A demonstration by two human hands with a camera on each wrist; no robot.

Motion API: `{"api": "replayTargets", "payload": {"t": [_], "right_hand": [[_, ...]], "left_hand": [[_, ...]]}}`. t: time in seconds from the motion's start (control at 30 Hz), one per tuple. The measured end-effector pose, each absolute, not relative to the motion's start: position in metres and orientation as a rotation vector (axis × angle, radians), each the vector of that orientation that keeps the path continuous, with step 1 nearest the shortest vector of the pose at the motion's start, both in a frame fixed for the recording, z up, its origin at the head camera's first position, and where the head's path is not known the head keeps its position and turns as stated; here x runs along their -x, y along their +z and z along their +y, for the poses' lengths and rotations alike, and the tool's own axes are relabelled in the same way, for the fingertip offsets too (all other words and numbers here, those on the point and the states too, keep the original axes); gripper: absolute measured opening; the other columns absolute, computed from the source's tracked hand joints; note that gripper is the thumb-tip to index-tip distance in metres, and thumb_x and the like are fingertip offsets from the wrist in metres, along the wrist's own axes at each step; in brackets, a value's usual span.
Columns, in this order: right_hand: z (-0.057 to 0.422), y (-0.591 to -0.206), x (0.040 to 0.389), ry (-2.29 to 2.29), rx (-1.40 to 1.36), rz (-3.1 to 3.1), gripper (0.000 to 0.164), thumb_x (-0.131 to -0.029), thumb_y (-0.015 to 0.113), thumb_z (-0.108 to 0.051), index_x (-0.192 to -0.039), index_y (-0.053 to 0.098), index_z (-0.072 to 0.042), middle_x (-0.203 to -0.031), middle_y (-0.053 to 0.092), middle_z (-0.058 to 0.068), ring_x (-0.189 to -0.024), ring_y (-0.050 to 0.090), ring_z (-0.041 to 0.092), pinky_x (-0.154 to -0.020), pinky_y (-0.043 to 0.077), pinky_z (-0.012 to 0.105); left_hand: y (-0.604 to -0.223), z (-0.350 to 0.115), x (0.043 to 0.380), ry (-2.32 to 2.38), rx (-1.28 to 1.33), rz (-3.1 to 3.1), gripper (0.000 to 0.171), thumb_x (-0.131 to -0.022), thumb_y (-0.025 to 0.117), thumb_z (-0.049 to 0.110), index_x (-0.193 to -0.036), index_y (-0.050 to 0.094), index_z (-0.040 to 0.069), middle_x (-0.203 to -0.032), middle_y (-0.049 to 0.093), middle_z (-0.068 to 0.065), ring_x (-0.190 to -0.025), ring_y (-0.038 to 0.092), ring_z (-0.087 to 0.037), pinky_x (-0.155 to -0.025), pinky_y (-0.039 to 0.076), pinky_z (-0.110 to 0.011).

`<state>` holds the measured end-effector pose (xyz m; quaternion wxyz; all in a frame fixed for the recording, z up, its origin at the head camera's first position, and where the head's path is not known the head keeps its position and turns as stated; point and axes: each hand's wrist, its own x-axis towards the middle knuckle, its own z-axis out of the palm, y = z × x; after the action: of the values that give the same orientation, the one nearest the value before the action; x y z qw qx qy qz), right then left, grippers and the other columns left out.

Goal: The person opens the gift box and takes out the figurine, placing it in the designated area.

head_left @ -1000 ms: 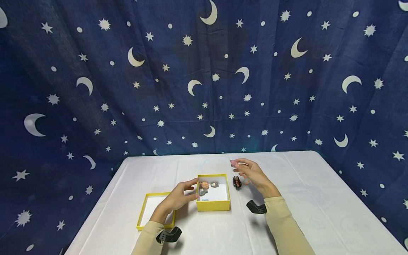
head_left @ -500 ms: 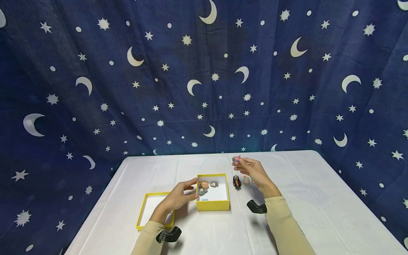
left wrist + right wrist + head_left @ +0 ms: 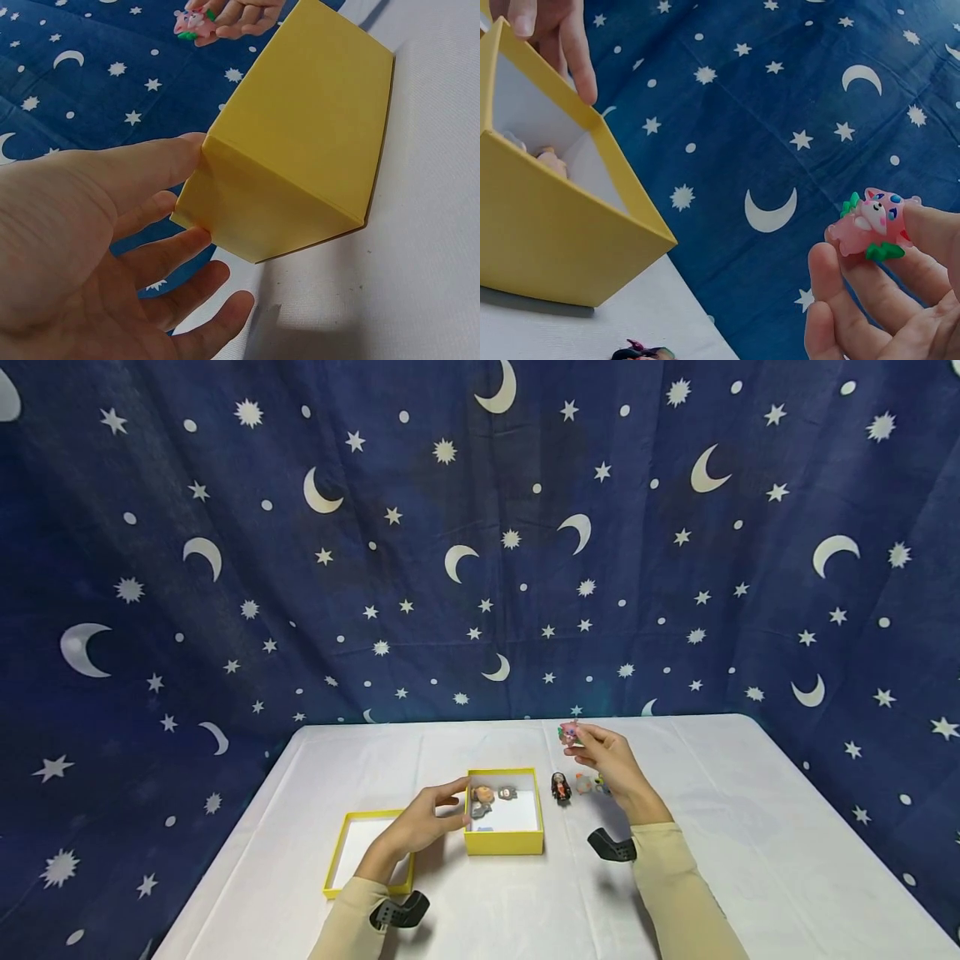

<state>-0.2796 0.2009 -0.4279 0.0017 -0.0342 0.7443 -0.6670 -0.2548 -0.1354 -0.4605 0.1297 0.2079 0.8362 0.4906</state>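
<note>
Pink figurine | face crisp: right wrist | blurred: head

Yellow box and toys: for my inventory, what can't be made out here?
- Head view: a small toy, partly covered by the right hand.
- Head view: the blue thing in the yellow box, too small to identify.
- Head view: part of the shallow yellow tray, behind the left hand.
- Left wrist view: the box's inside, hidden by its walls.
- Right wrist view: a dark toy, cut off by the bottom edge.

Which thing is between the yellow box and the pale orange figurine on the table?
A dark-haired figurine is between the yellow box and the pale orange figurine, as the head view shows.
</note>
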Motion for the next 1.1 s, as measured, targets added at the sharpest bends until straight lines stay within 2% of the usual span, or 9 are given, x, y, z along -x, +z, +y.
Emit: {"api": "replayTargets", "payload": {"t": [0.33,0.6,0.73,1.1], "right_hand": [[0.214,-0.42,0.278,-2.037,0.121,2.419,0.051,-0.107,0.05,-0.033,-0.143,0.052,0.004,-0.101,0.075,-0.012,-0.088,0.068,-0.004,-0.084,0.054,0.015],[0.233,-0.421,0.276,-1.929,0.108,2.559,0.049,-0.107,0.051,-0.033,-0.136,0.058,0.005,-0.099,0.078,-0.006,-0.084,0.069,-0.004,-0.085,0.055,0.022],[0.239,-0.423,0.274,-1.892,0.103,2.591,0.048,-0.107,0.05,-0.032,-0.135,0.059,0.005,-0.097,0.076,-0.008,-0.085,0.068,-0.004,-0.087,0.055,0.024],[0.252,-0.429,0.27,-1.878,0.045,2.635,0.05,-0.107,0.052,-0.032,-0.136,0.057,0.008,-0.093,0.073,-0.013,-0.082,0.066,-0.005,-0.079,0.054,0.017]], "left_hand": [[-0.462,-0.136,0.256,1.422,-0.618,2.433,0.063,-0.097,0.067,0.013,-0.154,0.042,0.007,-0.158,0.044,-0.018,-0.138,0.047,-0.046,-0.114,0.037,-0.064],[-0.463,-0.136,0.255,1.418,-0.631,2.446,0.063,-0.097,0.068,0.015,-0.154,0.042,0.006,-0.158,0.044,-0.017,-0.137,0.049,-0.046,-0.114,0.036,-0.065],[-0.463,-0.136,0.254,1.417,-0.625,2.447,0.063,-0.097,0.068,0.014,-0.154,0.043,0.007,-0.158,0.045,-0.017,-0.137,0.048,-0.046,-0.114,0.036,-0.065],[-0.464,-0.137,0.254,1.422,-0.626,2.446,0.062,-0.097,0.068,0.014,-0.154,0.044,0.009,-0.157,0.045,-0.017,-0.138,0.048,-0.046,-0.114,0.036,-0.066]]}}
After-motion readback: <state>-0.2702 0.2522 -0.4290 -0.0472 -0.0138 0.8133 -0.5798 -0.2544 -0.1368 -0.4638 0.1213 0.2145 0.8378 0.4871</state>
